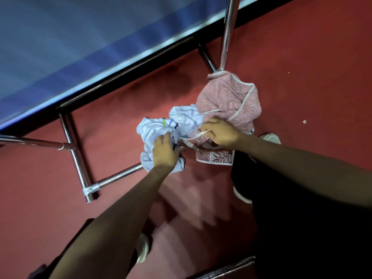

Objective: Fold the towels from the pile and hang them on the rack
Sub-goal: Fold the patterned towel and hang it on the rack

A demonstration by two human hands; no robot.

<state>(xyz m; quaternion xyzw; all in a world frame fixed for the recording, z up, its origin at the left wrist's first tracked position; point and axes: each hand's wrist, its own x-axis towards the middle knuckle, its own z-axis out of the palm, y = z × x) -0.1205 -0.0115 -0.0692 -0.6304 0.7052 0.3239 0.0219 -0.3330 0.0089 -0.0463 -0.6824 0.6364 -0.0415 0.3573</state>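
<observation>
A crumpled pile of towels lies on the red floor beside the table. A pink patterned towel (227, 97) with white trim is heaped at the right, and a pale blue-white towel (159, 127) with coloured stripes lies at the left. My left hand (164, 152) rests on the pale towel with its fingers spread. My right hand (218, 132) pinches the white-trimmed edge of the pink towel. A chrome rack (77, 158) of tubes stands on the floor to the left of the pile, and one upright tube (227, 35) rises behind the pink towel.
A blue table (80, 37) with a dark frame fills the upper left, close above the pile. My white shoes (270, 137) and dark trousers are at the right and bottom. Small bits of litter (304, 121) dot the red floor at the right.
</observation>
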